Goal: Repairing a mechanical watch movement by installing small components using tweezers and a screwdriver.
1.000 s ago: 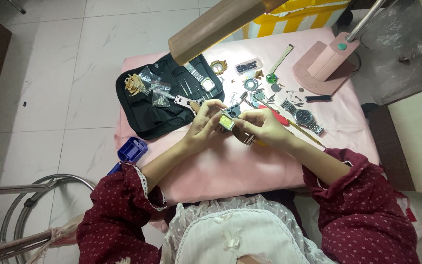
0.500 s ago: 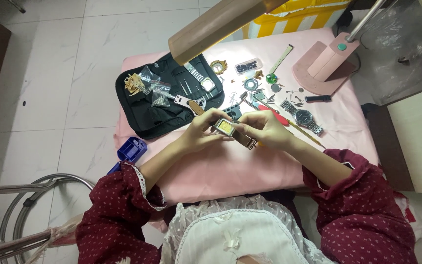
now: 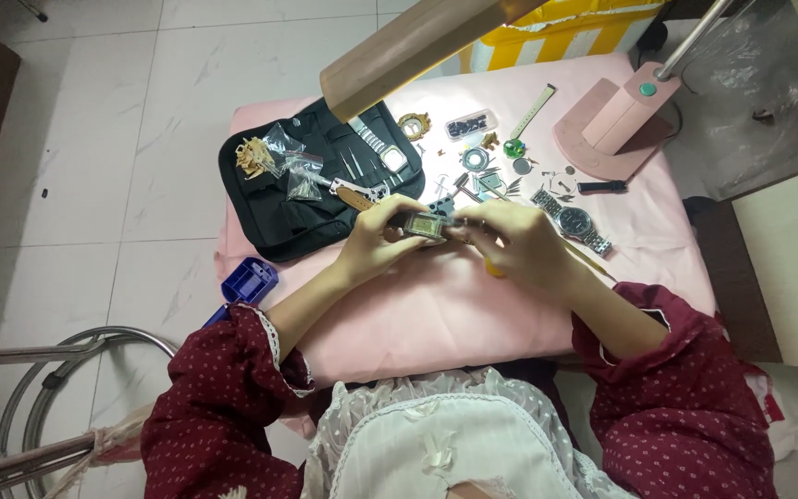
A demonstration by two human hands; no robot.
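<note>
Above the pink desk (image 3: 473,305), the rectangular watch (image 3: 427,225) lies crosswise, face up. Left hand (image 3: 379,242) and right hand (image 3: 521,242) each clamp 1 end.

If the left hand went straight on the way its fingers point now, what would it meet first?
The left hand points rightward at the small rectangular watch it already grips; just past that, the right hand. Depth is unclear, but they look almost touching.
</note>
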